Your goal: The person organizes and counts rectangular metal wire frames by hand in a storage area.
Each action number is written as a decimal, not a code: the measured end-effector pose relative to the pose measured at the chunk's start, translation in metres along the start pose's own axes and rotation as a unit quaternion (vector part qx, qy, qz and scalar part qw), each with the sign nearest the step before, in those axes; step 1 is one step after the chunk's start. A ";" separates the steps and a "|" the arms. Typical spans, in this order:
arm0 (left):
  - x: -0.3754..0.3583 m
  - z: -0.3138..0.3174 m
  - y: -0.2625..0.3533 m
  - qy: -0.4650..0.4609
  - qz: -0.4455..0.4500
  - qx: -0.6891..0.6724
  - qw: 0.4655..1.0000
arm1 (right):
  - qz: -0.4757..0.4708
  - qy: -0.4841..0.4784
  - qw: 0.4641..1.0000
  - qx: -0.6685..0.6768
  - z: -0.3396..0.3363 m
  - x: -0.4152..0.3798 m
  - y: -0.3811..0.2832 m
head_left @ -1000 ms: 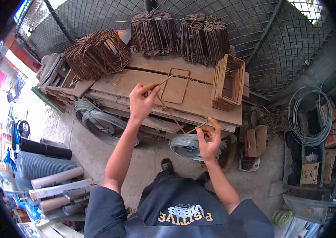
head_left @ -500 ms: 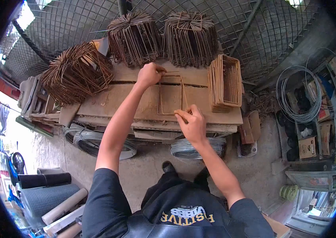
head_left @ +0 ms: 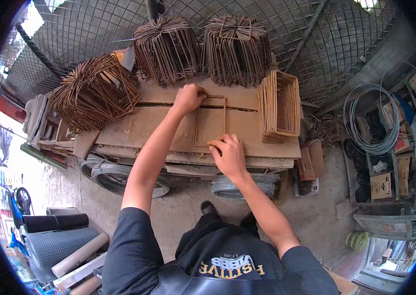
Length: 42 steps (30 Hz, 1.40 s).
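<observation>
A rectangular rebar stirrup (head_left: 225,117) of thin rusty rod lies close over the worn wooden tabletop (head_left: 154,125), between my two hands. My left hand (head_left: 188,98) pinches its far left corner, with the fingertips partly hidden behind the knuckles. At the near right corner, my right hand (head_left: 229,155) has its thumb and fingers closed on the rod. To the right of the hands stands a neat stack of matching stirrups (head_left: 268,110), their rectangles lined up on edge.
Two big bundles of rusty stirrups (head_left: 166,51) (head_left: 235,51) stand at the back, and a third bundle (head_left: 95,93) leans at the left. Wire coils (head_left: 124,174) (head_left: 247,184) lie below the table's front edge. Wire mesh (head_left: 296,29) rises behind.
The stirrup has come to lie flatter, its near end shifted slightly left. My right hand has moved a little left and toward me; my left hand stays at the far corner.
</observation>
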<state>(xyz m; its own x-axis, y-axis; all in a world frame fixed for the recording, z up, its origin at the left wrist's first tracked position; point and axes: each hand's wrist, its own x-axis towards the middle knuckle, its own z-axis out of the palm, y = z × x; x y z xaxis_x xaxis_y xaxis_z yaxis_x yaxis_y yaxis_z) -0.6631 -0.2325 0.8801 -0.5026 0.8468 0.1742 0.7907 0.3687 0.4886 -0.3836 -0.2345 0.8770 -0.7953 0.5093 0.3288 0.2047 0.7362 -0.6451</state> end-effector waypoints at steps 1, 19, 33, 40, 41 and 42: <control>0.002 0.001 -0.001 -0.005 0.023 0.017 1.000 | -0.010 0.002 1.000 -0.008 0.001 0.001 -0.001; 0.008 -0.010 0.012 -0.044 -0.024 0.187 0.981 | 0.006 -0.024 0.999 -0.025 -0.003 0.006 -0.010; -0.066 -0.007 0.057 0.168 -0.050 0.043 0.984 | -0.006 0.061 0.995 0.075 -0.043 -0.052 -0.002; -0.153 0.025 0.178 0.266 0.129 0.005 0.955 | 0.018 0.114 0.983 0.142 -0.107 -0.137 0.074; -0.160 0.035 0.197 0.288 0.170 0.006 0.943 | 0.037 0.115 0.984 0.130 -0.120 -0.150 0.088; -0.167 0.048 0.217 0.283 0.172 0.009 0.944 | 0.059 0.120 0.984 0.117 -0.132 -0.161 0.103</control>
<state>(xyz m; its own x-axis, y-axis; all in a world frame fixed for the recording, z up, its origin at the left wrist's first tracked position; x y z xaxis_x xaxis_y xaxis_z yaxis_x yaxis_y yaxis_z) -0.3901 -0.2756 0.9161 -0.3168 0.5796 0.7508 0.9444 0.1190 0.3066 -0.1590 -0.1817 0.8480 -0.6110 0.6965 0.3762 0.1283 0.5561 -0.8212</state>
